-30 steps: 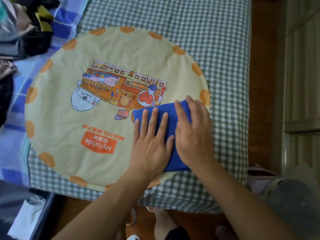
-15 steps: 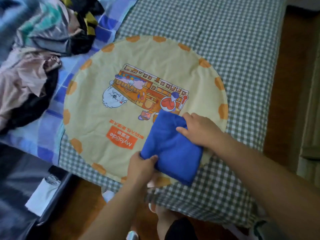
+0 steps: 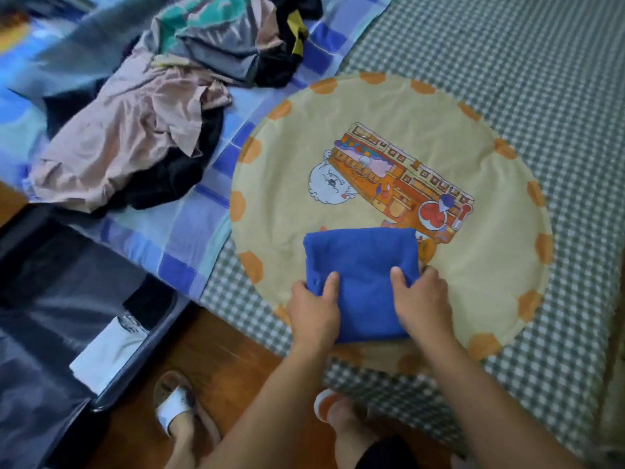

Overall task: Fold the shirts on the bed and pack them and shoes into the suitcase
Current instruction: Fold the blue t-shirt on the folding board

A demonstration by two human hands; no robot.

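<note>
The folded blue shirt (image 3: 362, 262), a thick, soft-looking knit squared into a compact rectangle, sits at the near edge of the bed (image 3: 507, 62), on top of a round pale-yellow mat (image 3: 490, 265). The left hand (image 3: 313, 311) takes hold of the shirt's left edge, thumb lying on top of the fabric and fingers curled under it, so its grip is clenched on the cloth. The right hand (image 3: 422, 302) clasps the right edge the same way, thumb pressed on top and fingers wrapped round the side. The mat is thin and smooth, printed with a cartoon train and a ring of orange patches along its rim. Beneath it the bed is covered in a green-and-white gingham sheet, with a blue checked blanket (image 3: 189, 238) overlapping on the left. On that blanket lies a crumpled pile of clothes (image 3: 142, 130): a dusty-pink garment on top of black fabric, with grey, teal and black-and-yellow pieces bunched behind. Down on the wooden floor (image 3: 216, 350) at lower left stands an open suitcase (image 3: 50, 299) with dark, shiny lining; a white folded item (image 3: 105, 353) lies inside near its rim. The person's feet wear slippers (image 3: 176, 404) on the floor.
</note>
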